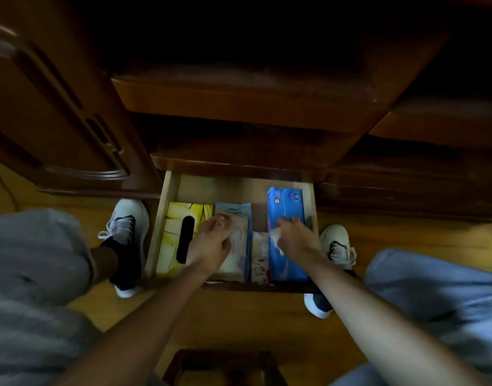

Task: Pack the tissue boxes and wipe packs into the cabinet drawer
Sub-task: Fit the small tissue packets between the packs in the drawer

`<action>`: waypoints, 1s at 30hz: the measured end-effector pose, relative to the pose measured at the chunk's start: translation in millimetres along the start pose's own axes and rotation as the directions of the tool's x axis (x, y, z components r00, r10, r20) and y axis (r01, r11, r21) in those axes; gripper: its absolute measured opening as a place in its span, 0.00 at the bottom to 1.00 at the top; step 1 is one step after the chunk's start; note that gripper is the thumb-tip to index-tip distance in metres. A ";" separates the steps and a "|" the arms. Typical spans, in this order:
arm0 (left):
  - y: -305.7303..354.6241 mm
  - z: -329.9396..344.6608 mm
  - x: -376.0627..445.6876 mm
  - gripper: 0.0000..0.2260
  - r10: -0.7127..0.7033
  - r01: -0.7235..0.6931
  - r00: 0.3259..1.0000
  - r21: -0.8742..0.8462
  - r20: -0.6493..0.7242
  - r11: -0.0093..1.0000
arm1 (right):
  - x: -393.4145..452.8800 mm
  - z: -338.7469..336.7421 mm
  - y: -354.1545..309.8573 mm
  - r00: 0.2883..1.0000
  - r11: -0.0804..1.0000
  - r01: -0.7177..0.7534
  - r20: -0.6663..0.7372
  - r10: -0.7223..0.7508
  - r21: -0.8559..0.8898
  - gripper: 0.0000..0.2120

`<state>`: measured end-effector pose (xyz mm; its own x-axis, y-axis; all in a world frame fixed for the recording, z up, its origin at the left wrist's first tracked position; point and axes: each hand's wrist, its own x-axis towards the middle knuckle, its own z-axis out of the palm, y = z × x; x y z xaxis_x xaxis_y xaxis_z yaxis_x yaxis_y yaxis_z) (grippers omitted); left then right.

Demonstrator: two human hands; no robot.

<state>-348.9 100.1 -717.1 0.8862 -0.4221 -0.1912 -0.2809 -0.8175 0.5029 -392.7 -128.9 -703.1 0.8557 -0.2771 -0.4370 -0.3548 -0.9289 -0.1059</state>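
The cabinet drawer [169,196] is pulled out below me. Inside, from left to right, lie a yellow tissue box [173,232] with a black slot, a pale blue wipe pack [240,215], a small white pack [260,254] and a blue tissue box [285,201]. My left hand [211,243] rests on the pale blue wipe pack with its fingers curled round the pack's top edge. My right hand [293,235] lies on the blue tissue box and pinches the white tissue at its opening.
Dark wooden cabinet fronts [247,104] overhang the drawer. My two white-and-black shoes [128,227] [338,246] stand on the wooden floor either side of it. My knees in grey trousers fill the lower corners. A dark wooden stool [222,363] is near the bottom edge.
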 end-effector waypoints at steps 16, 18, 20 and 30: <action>-11.7 24.4 -0.1 0.20 0.054 -0.058 0.993 -0.036 -0.106 0.998 | 115.6 5.7 -28.2 0.945 0.947 0.188 -0.214 -0.247 -0.262 0.09; -11.3 25.0 1.2 0.21 0.038 -0.042 0.994 -0.041 -0.100 0.998 | 117.6 10.9 -23.8 0.954 0.909 0.208 -0.128 -0.269 -0.362 0.13; -10.6 25.4 2.0 0.21 0.032 -0.036 0.994 -0.039 -0.102 0.999 | 117.3 13.9 -20.7 0.951 0.893 0.253 -0.075 -0.300 -0.372 0.19; -7.9 22.1 1.5 0.21 0.026 -0.030 0.995 -0.048 -0.097 0.998 | 113.5 15.8 -21.9 0.935 0.872 0.325 -0.015 -0.355 -0.366 0.38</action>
<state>-353.4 97.3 -740.0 0.9104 -0.4027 -0.0954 -0.2895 -0.7845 0.5484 -293.8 -136.1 -764.5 0.9314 0.0667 -0.3578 0.1066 -0.9900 0.0928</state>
